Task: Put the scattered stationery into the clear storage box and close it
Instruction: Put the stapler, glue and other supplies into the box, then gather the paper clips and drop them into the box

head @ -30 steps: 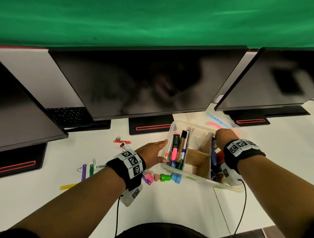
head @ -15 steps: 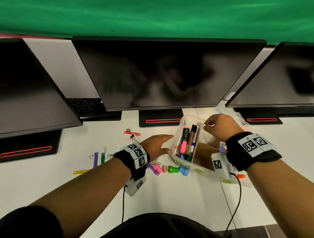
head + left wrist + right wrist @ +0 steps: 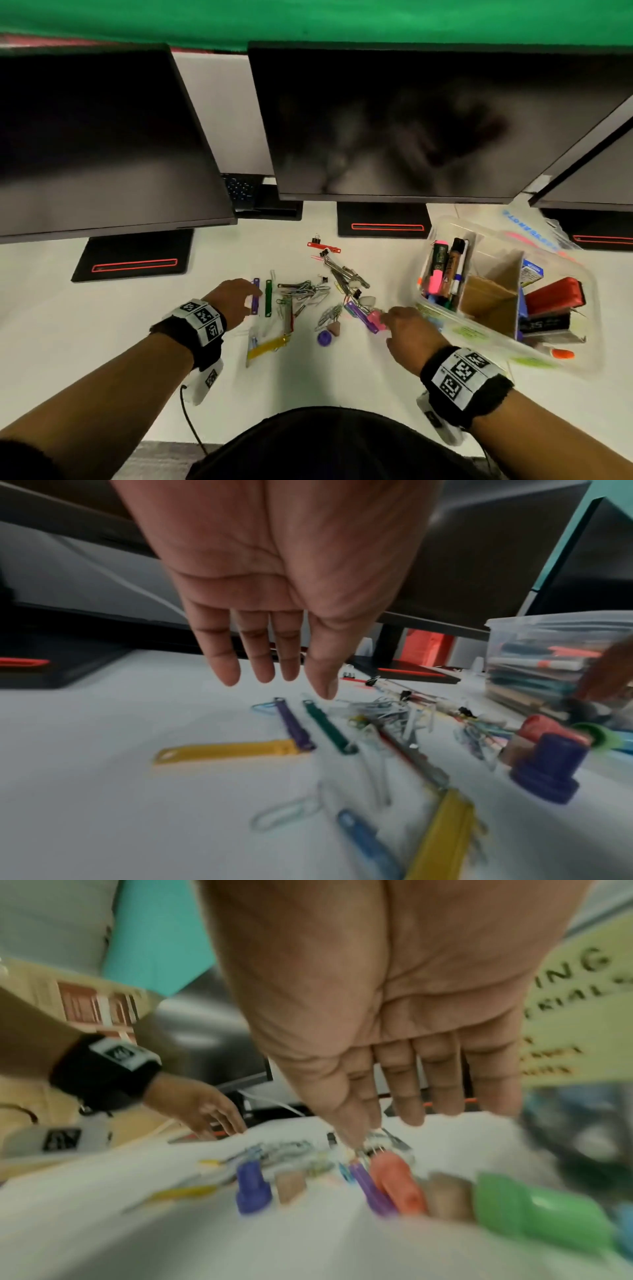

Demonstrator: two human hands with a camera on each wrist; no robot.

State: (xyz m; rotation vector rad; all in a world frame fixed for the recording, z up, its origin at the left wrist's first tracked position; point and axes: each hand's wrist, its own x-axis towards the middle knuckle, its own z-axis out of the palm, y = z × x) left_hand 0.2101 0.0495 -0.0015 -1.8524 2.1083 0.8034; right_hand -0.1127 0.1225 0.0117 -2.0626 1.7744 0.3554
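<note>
Reaching with fingers straight, left hand [image 3: 236,298] over purple strip [image 3: 255,296], right hand [image 3: 407,330] beside pink cap [image 3: 375,317]; both grips empty. Light, slippery pieces: pinch mid-length.

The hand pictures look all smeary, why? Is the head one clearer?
Right wrist view: worst motion blur, the green cap is smeared. Left wrist view: right hand blurred at the edge, left hand fairly sharp. Head view: clearer, monitors bent by the wide lens, clear box slightly soft.
</note>
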